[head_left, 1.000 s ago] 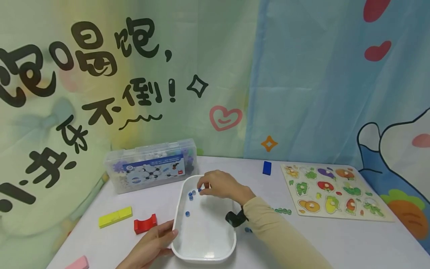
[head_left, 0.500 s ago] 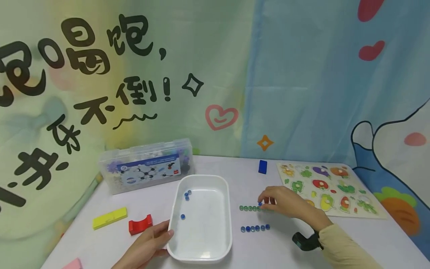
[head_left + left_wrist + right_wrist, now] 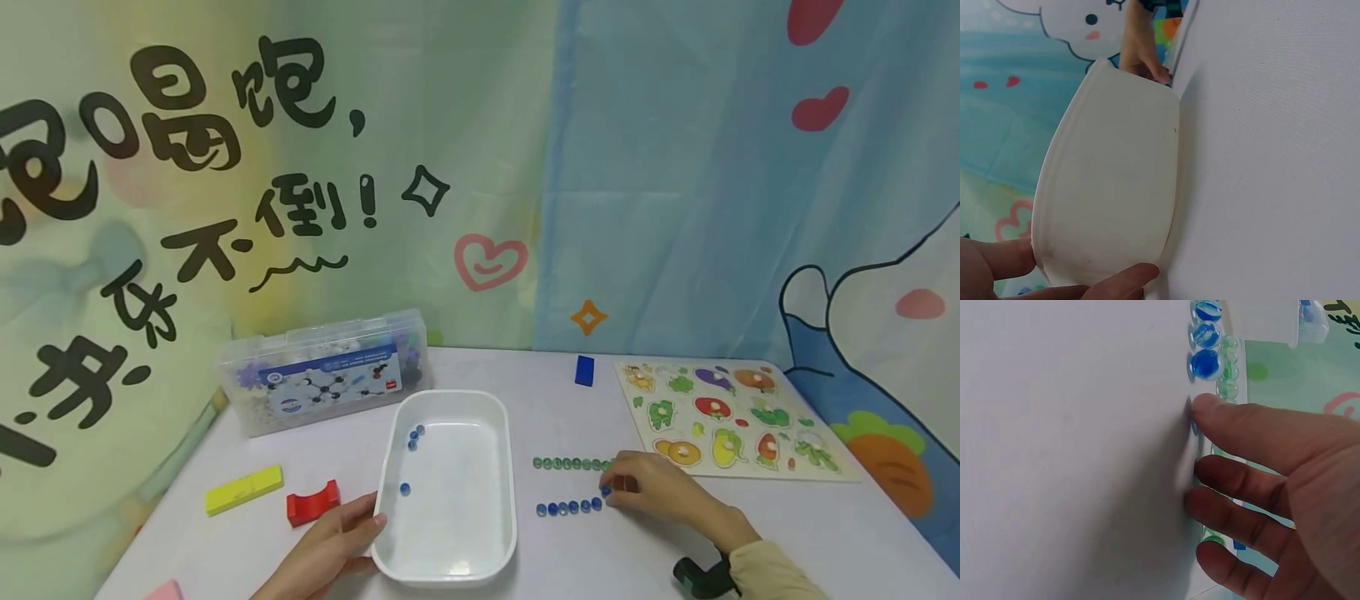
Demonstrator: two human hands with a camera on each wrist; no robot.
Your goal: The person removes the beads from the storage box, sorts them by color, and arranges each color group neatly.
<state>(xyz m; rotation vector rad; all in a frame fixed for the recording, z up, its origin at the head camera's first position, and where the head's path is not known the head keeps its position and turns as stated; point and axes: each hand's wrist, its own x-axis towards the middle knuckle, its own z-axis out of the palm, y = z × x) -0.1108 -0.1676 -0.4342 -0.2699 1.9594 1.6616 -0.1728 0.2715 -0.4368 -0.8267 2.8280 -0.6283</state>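
My left hand (image 3: pixel 330 546) grips the left rim of a white tray (image 3: pixel 506 500), thumb on the rim and fingers under it. The left wrist view shows the tray's outer side (image 3: pixel 1110 169) between those fingers. Inside the tray, several blue glass marbles (image 3: pixel 405 489) lie toward the left. To its right runs a row of blue marbles (image 3: pixel 573 507), with a row of green marbles (image 3: pixel 566 463) behind it. My right hand (image 3: pixel 660 492) pinches a blue marble (image 3: pixel 605 492) at the right end of the blue row. In the right wrist view, the thumb (image 3: pixel 1235 422) mostly hides that marble.
A clear plastic case (image 3: pixel 326 375) stands at the back left. Left of the tray lie a yellow block (image 3: pixel 244 490), a red arched block (image 3: pixel 313 503) and a pink block (image 3: pixel 165 592). A blue block (image 3: pixel 584 371) and a vegetable puzzle board (image 3: pixel 735 421) lie at the back right.
My right hand has gone from the tray to the rows on the right with a blue marble, then toward the blue row's right end. The left hand still holds the tray.
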